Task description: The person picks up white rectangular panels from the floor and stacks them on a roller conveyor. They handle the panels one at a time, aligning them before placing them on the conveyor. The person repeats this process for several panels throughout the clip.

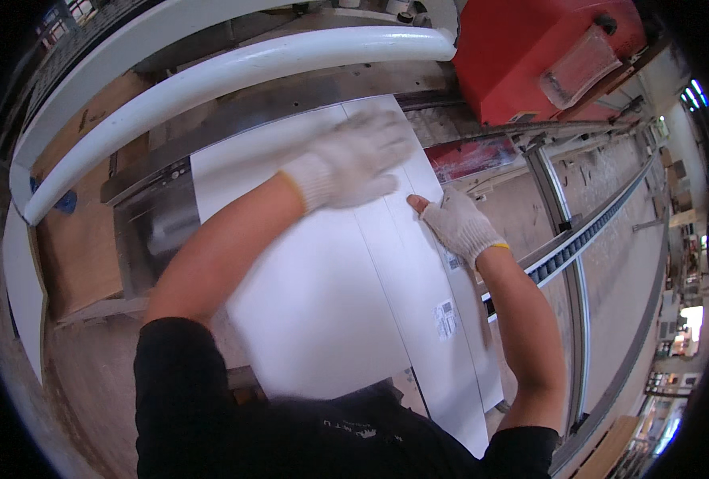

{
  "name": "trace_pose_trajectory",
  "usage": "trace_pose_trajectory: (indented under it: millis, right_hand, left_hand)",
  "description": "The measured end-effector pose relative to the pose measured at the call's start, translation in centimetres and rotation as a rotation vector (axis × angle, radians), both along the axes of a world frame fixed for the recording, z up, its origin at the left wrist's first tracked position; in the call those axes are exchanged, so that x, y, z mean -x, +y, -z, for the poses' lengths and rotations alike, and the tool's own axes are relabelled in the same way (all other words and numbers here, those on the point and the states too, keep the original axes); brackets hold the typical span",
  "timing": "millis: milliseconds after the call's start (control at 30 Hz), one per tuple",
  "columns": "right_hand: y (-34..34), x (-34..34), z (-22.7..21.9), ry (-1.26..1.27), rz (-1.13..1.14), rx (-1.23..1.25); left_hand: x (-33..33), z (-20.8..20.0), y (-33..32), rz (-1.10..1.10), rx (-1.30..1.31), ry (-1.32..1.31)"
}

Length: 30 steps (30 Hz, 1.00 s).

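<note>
Several long white boards (pixel 322 279) lie side by side in front of me, with thin seams between them. My left hand (pixel 350 160), in a white knit glove, is over the far part of the boards; its fingers stretch to the right and are blurred by motion. Whether its palm touches the surface, I cannot tell. My right hand (pixel 460 225), gloved with a bare thumb tip, holds the right edge of the narrow white board (pixel 438 319). The thumb lies on top, while the other fingers are mostly hidden. A printed label (pixel 445 319) is stuck near that edge.
Beyond the boards run a metal fence (pixel 290 108) and a curved white tube guard (pixel 242 68). A red machine housing (pixel 530 56) stands at the far right. A rail with a cable chain (pixel 586 231) crosses the right side. Brown wooden panel (pixel 79 247) is at the left.
</note>
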State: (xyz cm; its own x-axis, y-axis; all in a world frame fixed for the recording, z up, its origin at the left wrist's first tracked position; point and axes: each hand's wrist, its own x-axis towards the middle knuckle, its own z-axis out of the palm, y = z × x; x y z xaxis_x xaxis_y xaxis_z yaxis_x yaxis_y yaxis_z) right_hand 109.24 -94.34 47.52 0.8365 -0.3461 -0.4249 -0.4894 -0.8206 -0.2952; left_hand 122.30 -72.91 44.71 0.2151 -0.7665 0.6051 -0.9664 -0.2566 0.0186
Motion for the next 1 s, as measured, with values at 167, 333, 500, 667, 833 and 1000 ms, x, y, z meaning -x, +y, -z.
trace_pose_trajectory:
  millis: [167,333,500,667,833,1000]
  right_hand:
    - [0.8,-0.1,-1.1,-0.043,-0.016,0.03]
    - [0.6,5.4,-4.2,-0.131,-0.109,0.165]
    - [-1.3,27.7,-6.4,-0.486,-0.207,0.241]
    - [3.3,49.9,-3.4,-0.144,0.155,0.34]
    - [3.3,57.2,-1.8,0.148,0.423,0.393]
    - [1.5,57.5,1.2,0.053,0.001,0.735]
  left_hand:
    - [-1.6,0.9,-5.3,0.073,-0.323,0.299]
    - [-1.8,0.0,-5.1,0.117,-0.262,0.272]
    - [-3.4,2.9,-6.1,0.06,-0.395,0.314]
    - [-5.9,6.2,-8.1,-0.196,-0.365,0.3]
    - [-6.5,4.9,-11.9,-0.023,-0.305,-0.01]
    - [-4.2,2.9,-12.6,-0.011,-0.302,0.164]
